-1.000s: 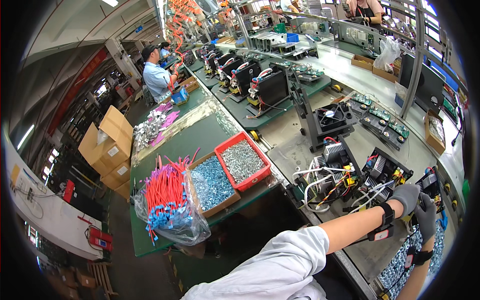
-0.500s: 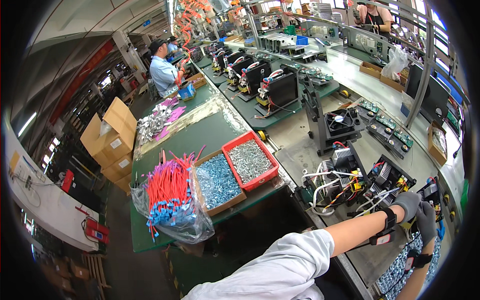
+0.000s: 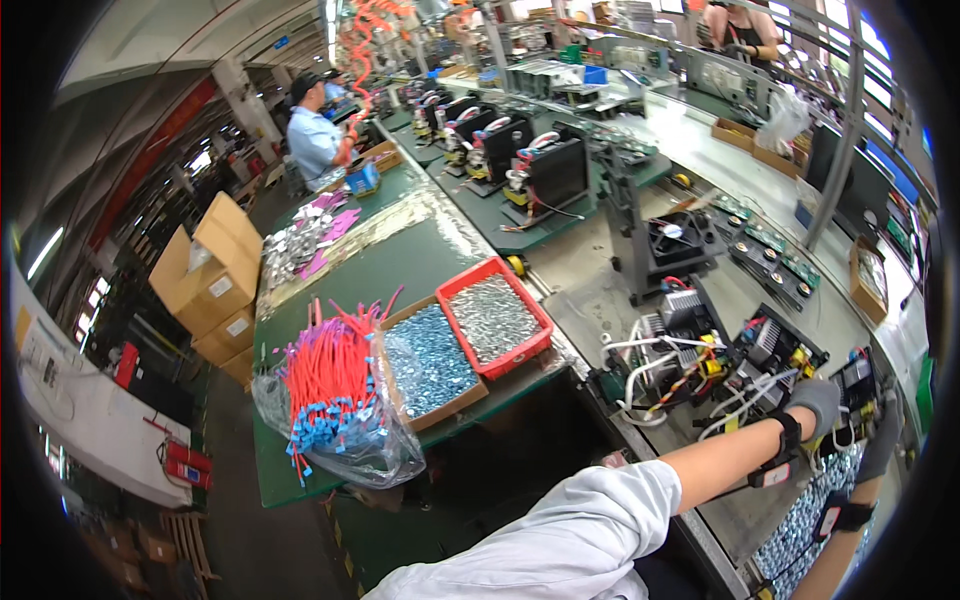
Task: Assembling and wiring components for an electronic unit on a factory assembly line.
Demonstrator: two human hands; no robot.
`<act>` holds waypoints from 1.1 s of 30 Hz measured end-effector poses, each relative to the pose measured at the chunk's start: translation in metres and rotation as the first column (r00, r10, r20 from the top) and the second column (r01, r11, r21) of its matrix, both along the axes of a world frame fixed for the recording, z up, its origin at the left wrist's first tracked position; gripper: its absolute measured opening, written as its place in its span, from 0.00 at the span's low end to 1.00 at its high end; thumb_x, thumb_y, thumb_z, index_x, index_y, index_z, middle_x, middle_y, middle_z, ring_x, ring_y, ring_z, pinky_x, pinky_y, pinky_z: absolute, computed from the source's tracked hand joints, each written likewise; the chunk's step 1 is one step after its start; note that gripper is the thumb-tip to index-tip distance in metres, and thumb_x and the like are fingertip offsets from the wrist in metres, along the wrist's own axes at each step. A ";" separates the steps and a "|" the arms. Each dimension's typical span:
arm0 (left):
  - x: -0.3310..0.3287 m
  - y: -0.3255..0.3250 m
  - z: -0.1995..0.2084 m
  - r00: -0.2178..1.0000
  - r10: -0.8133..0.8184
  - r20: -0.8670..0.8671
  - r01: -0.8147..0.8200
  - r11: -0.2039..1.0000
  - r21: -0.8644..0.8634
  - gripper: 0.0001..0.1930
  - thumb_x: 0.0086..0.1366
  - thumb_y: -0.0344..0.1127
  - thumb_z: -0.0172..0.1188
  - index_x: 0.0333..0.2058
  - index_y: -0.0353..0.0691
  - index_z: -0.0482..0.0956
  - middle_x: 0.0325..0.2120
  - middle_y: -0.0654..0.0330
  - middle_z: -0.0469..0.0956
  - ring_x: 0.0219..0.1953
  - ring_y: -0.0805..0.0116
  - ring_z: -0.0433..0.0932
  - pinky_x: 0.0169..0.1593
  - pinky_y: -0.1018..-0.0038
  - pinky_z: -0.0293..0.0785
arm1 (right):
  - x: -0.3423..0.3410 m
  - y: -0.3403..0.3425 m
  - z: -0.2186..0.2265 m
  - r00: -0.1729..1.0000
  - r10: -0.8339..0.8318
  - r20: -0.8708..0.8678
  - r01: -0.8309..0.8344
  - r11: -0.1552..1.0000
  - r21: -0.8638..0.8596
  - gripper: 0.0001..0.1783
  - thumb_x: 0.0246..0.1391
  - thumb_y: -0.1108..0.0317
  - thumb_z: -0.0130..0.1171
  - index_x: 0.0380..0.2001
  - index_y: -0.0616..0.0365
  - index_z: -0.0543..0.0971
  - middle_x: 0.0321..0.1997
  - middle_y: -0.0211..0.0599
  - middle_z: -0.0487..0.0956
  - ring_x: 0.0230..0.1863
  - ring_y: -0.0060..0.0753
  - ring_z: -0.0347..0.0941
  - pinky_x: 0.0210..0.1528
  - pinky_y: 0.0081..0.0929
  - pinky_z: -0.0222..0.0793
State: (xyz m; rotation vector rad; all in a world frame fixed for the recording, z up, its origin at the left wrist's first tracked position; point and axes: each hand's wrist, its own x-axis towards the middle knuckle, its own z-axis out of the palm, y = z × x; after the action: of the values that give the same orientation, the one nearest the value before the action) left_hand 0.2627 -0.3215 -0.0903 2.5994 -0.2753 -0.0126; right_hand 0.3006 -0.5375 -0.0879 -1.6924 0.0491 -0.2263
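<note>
My left hand (image 3: 818, 402), in a grey glove, is curled at the near right edge of an electronic assembly (image 3: 775, 350) with a finned heatsink and white cables. What its fingers hold is hidden. My gloved right hand (image 3: 880, 440) is apart from it, farther right, beside another black assembly (image 3: 856, 380). Its fingers look stretched out, though blurred near the rim. Left of these lies a third assembly (image 3: 690, 325) with white, yellow and red wires. Below my hands is a heap of small bluish metal screws (image 3: 825, 510).
On a green bench (image 3: 390, 245) stand a red tray (image 3: 545, 335) of silvery screws, a carton (image 3: 470, 402) of bluish screws and bagged red cables (image 3: 335, 375). A black fan unit (image 3: 672, 238) stands beyond the assemblies. A person (image 3: 315, 130) works at far left, another (image 3: 740, 35) at far right.
My right hand has moved right, away from my left hand, and its fingers now stretch out beside the rightmost assembly. My left hand has stayed near the cables. The whole view has shifted slightly.
</note>
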 end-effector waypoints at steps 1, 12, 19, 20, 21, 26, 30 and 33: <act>0.000 0.006 0.002 0.997 -0.073 -0.039 0.070 0.994 -0.083 0.12 0.56 0.36 0.56 0.38 0.42 0.81 0.35 0.54 0.81 0.37 0.56 0.82 0.37 0.61 0.77 | -0.005 0.003 0.002 1.000 -0.017 0.023 0.016 0.999 0.037 0.24 0.59 0.55 0.49 0.55 0.55 0.73 0.45 0.28 0.78 0.42 0.14 0.73 0.25 0.09 0.59; 0.005 0.043 0.026 0.942 -0.235 -0.239 0.108 0.888 -0.448 0.16 0.59 0.29 0.48 0.45 0.40 0.77 0.28 0.48 0.79 0.28 0.61 0.80 0.34 0.66 0.76 | -0.053 0.042 0.021 0.975 0.175 -0.134 -0.178 0.984 -0.015 0.09 0.57 0.66 0.54 0.36 0.60 0.75 0.22 0.29 0.76 0.17 0.14 0.64 0.18 0.16 0.60; 0.010 0.043 0.030 0.925 -0.227 -0.304 0.104 0.922 -0.373 0.16 0.62 0.26 0.48 0.49 0.29 0.73 0.33 0.56 0.78 0.24 0.72 0.78 0.29 0.77 0.76 | -0.055 0.049 0.033 0.955 0.248 -0.163 -0.250 0.968 0.007 0.08 0.54 0.68 0.58 0.34 0.62 0.76 0.17 0.28 0.74 0.13 0.14 0.65 0.15 0.13 0.59; 0.009 0.046 0.035 0.930 -0.234 -0.282 0.107 0.910 -0.402 0.18 0.62 0.25 0.47 0.51 0.29 0.71 0.36 0.53 0.77 0.26 0.71 0.79 0.29 0.77 0.76 | -0.055 0.049 0.032 0.951 0.260 -0.164 -0.260 0.965 0.023 0.08 0.54 0.68 0.58 0.34 0.62 0.76 0.17 0.28 0.74 0.13 0.14 0.65 0.15 0.13 0.59; 0.007 0.051 0.040 0.937 -0.246 -0.247 0.061 0.812 -0.580 0.18 0.62 0.24 0.46 0.51 0.29 0.70 0.38 0.52 0.77 0.28 0.70 0.79 0.29 0.77 0.76 | -0.054 0.049 0.031 0.953 0.254 -0.166 -0.254 0.967 0.021 0.09 0.54 0.68 0.58 0.34 0.63 0.76 0.17 0.28 0.74 0.14 0.14 0.66 0.15 0.13 0.60; 0.007 0.067 0.063 0.971 -0.175 -0.165 0.018 0.738 -0.675 0.21 0.59 0.20 0.47 0.53 0.32 0.69 0.40 0.53 0.75 0.34 0.66 0.79 0.36 0.74 0.77 | -0.049 0.052 0.026 0.960 0.211 -0.183 -0.225 0.972 -0.061 0.10 0.56 0.66 0.56 0.34 0.64 0.76 0.17 0.27 0.74 0.16 0.14 0.69 0.17 0.13 0.62; 0.002 0.053 0.056 0.862 -0.474 0.178 0.453 0.879 0.147 0.27 0.54 0.24 0.54 0.55 0.39 0.66 0.37 0.49 0.78 0.40 0.56 0.78 0.45 0.68 0.73 | -0.049 0.053 0.022 0.966 0.206 -0.154 -0.234 0.954 -0.188 0.10 0.56 0.68 0.52 0.35 0.64 0.77 0.19 0.29 0.76 0.20 0.18 0.73 0.23 0.16 0.67; -0.001 0.030 0.053 0.911 -0.373 -0.177 0.406 0.733 0.546 0.30 0.53 0.34 0.58 0.55 0.33 0.62 0.37 0.43 0.77 0.41 0.46 0.77 0.44 0.60 0.73 | -0.049 0.051 0.017 0.966 0.194 -0.172 -0.234 0.938 -0.255 0.11 0.56 0.68 0.51 0.37 0.64 0.77 0.21 0.32 0.77 0.22 0.20 0.74 0.27 0.20 0.70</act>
State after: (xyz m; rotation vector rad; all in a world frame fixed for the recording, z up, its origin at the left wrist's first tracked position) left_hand 0.2622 -0.2911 -0.0377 3.0694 -0.9271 -0.3750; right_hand 0.2516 -0.4862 -0.0707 -1.9722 -0.0620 0.0581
